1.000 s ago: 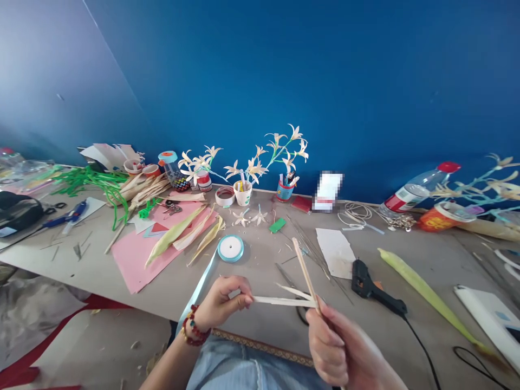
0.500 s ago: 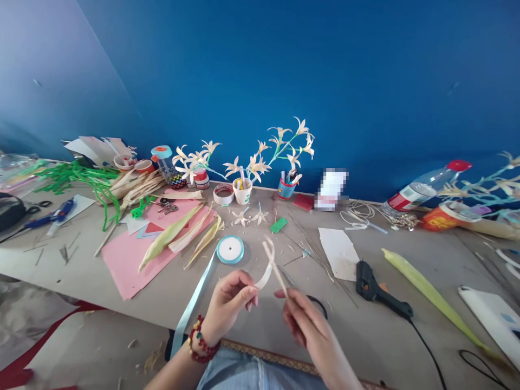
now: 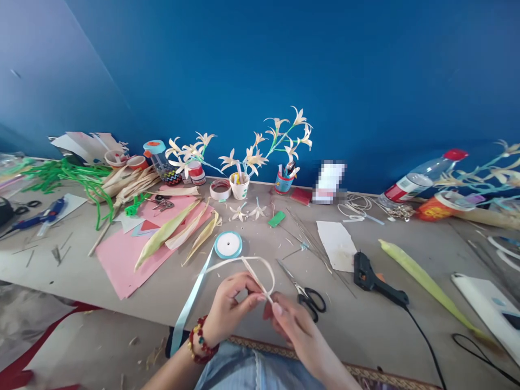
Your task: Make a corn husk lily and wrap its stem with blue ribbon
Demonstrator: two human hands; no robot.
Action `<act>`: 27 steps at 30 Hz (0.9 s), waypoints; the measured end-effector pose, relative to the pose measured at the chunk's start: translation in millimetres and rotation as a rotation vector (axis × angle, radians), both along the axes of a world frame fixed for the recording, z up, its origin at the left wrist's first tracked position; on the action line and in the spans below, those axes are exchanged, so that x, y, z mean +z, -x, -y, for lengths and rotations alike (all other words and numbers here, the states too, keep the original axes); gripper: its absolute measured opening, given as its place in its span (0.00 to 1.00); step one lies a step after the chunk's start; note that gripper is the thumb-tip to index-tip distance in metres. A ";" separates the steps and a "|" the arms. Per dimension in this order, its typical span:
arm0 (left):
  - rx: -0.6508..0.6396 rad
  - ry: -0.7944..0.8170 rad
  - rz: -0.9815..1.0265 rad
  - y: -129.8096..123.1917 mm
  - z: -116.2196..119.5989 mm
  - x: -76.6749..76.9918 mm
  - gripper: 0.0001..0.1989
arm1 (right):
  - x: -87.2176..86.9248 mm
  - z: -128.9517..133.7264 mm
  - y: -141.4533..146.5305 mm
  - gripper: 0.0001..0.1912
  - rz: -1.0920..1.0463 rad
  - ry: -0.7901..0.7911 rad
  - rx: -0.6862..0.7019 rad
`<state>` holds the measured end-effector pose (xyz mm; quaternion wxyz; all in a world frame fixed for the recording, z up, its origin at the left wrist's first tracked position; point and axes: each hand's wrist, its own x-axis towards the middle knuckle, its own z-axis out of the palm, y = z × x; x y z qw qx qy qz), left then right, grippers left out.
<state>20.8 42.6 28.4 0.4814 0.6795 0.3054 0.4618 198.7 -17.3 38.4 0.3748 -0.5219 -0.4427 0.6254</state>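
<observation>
A pale strip (image 3: pixel 255 278) is bent into a loop right at the person's fingertips, raised over the bench (image 3: pixel 260 246). Taking the fingertips as the clock's centre and the wall as twelve, the loop rises toward twelve and a thin tail trails off toward ten, in front of the blue ribbon (image 3: pixel 187 309). A straighter length slants inside the loop; I can't tell whether it is one piece with the rest.

The left hand (image 3: pixel 231 304) is closed in a pinch, thumb and fingertips on the strip where the loop comes together, so the loop stands just beyond them. The right hand (image 3: pixel 293 319), nearly touching the left, pinches the strip's near end between thumb and fingers.

Just beside the right hand, between two and three, lie scissors (image 3: pixel 312 299), their tips pointing away toward the wall. The ribbon's spool (image 3: pixel 228 245) lies flat near eleven. Farther off, a green block (image 3: pixel 277 219) sits at twelve, thin wires (image 3: pixel 305 238) at one, and a piece of white paper (image 3: pixel 336 248) at two. Out at three rests a black glue gun (image 3: pixel 377 283), with a green husk (image 3: pixel 426 288) beyond it. Pink sheets (image 3: pixel 117 265) spread well apart from the hands, toward ten.
</observation>
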 end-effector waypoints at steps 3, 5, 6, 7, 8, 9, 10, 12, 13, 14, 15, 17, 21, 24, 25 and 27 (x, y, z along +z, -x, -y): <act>-0.020 -0.004 -0.054 -2.8 0.4 1.0 0.08 | -1.1 1.2 10.1 0.24 0.125 -0.147 0.050; -0.035 -0.013 -0.090 -1.3 1.1 0.5 0.09 | -2.6 0.2 10.6 0.25 0.148 -0.159 0.067; -0.048 -0.015 -0.105 -0.1 1.6 0.1 0.09 | -3.0 -0.3 9.8 0.26 0.157 -0.159 0.082; -0.064 -0.017 -0.112 1.1 2.2 -0.3 0.09 | -3.1 -0.7 8.8 0.26 0.166 -0.163 0.096; -0.080 -0.024 -0.110 2.1 2.9 -0.7 0.08 | -2.8 -0.8 8.0 0.27 0.172 -0.169 0.103; -0.094 -0.031 -0.099 2.9 3.5 -1.0 0.08 | -2.4 -0.7 7.5 0.27 0.166 -0.167 0.106; -0.107 -0.040 -0.083 3.3 4.0 -1.2 0.08 | -2.0 -0.2 7.6 0.28 0.137 -0.147 0.107; -0.139 -0.060 -0.049 3.8 4.7 -1.3 0.07 | -1.5 1.7 8.7 0.30 0.004 -0.041 0.100; -0.159 -0.068 -0.036 4.2 4.8 -1.3 0.06 | -1.3 3.0 9.2 0.30 -0.084 0.036 0.098; -0.179 -0.075 -0.025 4.8 4.7 -1.1 0.06 | -1.0 4.2 9.5 0.31 -0.170 0.113 0.099; -0.194 -0.082 -0.017 5.8 4.4 -0.8 0.06 | -0.5 5.3 9.4 0.30 -0.244 0.180 0.104; -0.211 -0.102 -0.009 8.5 3.4 -0.2 0.05 | 1.2 6.7 7.4 0.30 -0.346 0.272 0.126; -0.211 -0.145 -0.012 13.9 1.3 0.5 0.04 | 6.8 6.4 -0.8 0.29 -0.477 0.351 0.188; -0.193 -0.151 0.008 14.7 0.2 -0.4 0.03 | 10.6 5.6 -6.8 0.29 -0.554 0.380 0.215; -0.188 -0.150 0.015 14.3 0.0 -1.1 0.03 | 11.4 5.5 -8.4 0.29 -0.577 0.386 0.224; -0.194 -0.143 0.014 13.0 -0.4 -2.2 0.03 | 12.4 5.5 -11.7 0.29 -0.615 0.395 0.238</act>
